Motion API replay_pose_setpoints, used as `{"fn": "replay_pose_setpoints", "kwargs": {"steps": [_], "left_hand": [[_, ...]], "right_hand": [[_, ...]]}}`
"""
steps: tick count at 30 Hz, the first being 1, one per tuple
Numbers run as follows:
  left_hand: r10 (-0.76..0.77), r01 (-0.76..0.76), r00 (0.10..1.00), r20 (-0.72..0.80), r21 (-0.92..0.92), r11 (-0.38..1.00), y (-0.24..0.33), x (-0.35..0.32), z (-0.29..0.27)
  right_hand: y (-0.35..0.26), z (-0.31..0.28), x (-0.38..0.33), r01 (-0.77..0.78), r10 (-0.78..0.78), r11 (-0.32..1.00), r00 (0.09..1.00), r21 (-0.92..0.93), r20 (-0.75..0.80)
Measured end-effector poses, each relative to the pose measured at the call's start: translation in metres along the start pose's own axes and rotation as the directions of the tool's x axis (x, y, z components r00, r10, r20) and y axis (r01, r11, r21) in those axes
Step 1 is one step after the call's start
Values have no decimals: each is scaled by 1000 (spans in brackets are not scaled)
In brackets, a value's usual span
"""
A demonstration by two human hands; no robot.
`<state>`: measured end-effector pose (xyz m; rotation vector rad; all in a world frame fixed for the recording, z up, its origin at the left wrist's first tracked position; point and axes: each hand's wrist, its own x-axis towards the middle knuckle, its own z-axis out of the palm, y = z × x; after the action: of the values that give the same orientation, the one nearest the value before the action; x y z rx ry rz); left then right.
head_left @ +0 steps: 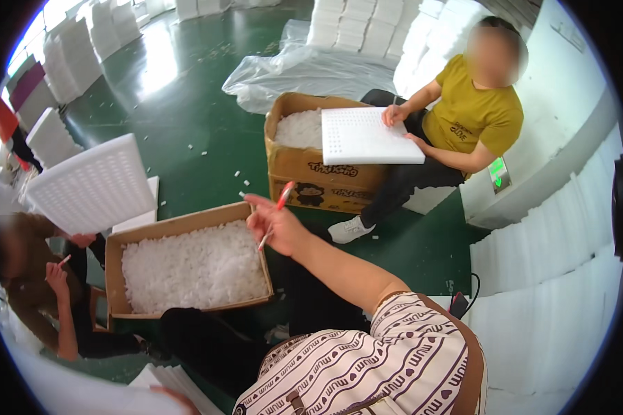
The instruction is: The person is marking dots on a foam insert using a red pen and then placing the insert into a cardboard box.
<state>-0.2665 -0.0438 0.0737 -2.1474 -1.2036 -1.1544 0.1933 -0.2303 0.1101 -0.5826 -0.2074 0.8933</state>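
My right hand (278, 227) is raised over the right end of an open cardboard box (187, 216) filled with small white foam pieces (194, 266). A red-and-white pen (284, 197) is gripped in it, and the index finger points out to the left. A small white piece shows by that fingertip; whether it touches the finger I cannot tell. At the lower edge only part of my left hand (176, 399) shows, beside white foam sheets (180, 380). Its fingers are mostly hidden.
At left a co-worker holds up a perforated white foam sheet (93, 185) and a pen (64, 261). Opposite, another person writes or pokes at a foam sheet (367, 138) resting on a second box (325, 169). Foam stacks (547, 242) line the right wall; plastic film (270, 72) lies behind.
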Motion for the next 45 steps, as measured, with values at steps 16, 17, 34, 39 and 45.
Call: {"fn": "replay_pose_setpoints", "kwargs": {"steps": [16, 17, 34, 39, 45], "left_hand": [[631, -439, 775, -13, -730, 524, 401, 202, 212], [639, -423, 768, 41, -717, 555, 405, 196, 238], [878, 23, 281, 387, -917, 397, 296, 104, 283], [793, 290, 205, 574, -809, 511, 207, 151, 157], [80, 680, 592, 802, -550, 485, 56, 66, 121]], "right_hand": [[-117, -93, -152, 413, -422, 897, 696, -157, -581], [-115, -97, -160, 418, -425, 895, 687, -158, -590], [-128, -141, -151, 387, -252, 922, 556, -22, -792], [-107, -174, -183, -381, -261, 785, 514, -489, -817], [-43, -178, -265, -884, -200, -289, 431, -367, -880]]}}
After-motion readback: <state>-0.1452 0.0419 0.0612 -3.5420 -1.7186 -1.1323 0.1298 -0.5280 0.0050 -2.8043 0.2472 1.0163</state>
